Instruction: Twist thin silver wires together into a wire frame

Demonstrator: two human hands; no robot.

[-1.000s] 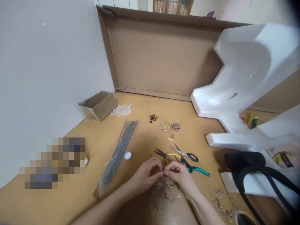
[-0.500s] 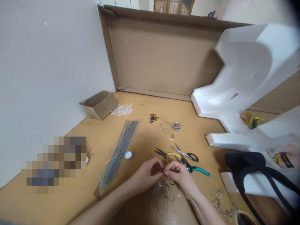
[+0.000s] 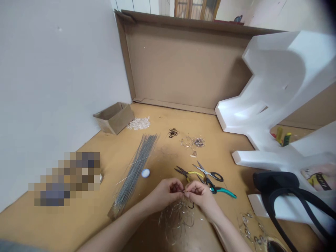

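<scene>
My left hand (image 3: 169,191) and my right hand (image 3: 200,196) meet fingertip to fingertip, both pinching a thin wire whose end is mostly hidden by the fingers. Below them hangs a loose tangle of thin wire loops (image 3: 180,220), with a small black ring near the right fingers. Just beyond the hands lie yellow-handled pliers (image 3: 187,173), black-handled scissors (image 3: 210,173) and a green-handled cutting tool (image 3: 224,191). To the left rests a long bundle of straight grey wires (image 3: 139,168), with a small white-and-blue round lid (image 3: 145,173) beside it.
Black rings (image 3: 173,133), a silver wire pile (image 3: 198,142) and clear small pieces (image 3: 139,123) lie farther back by an open cardboard box (image 3: 114,119). White foam (image 3: 236,112) and a black strap (image 3: 273,180) border the right. A cardboard panel (image 3: 183,66) stands behind.
The hanging wire loops have swung and spread slightly to the left. Both hands stay together in their pinch. The whole view has shifted a little.
</scene>
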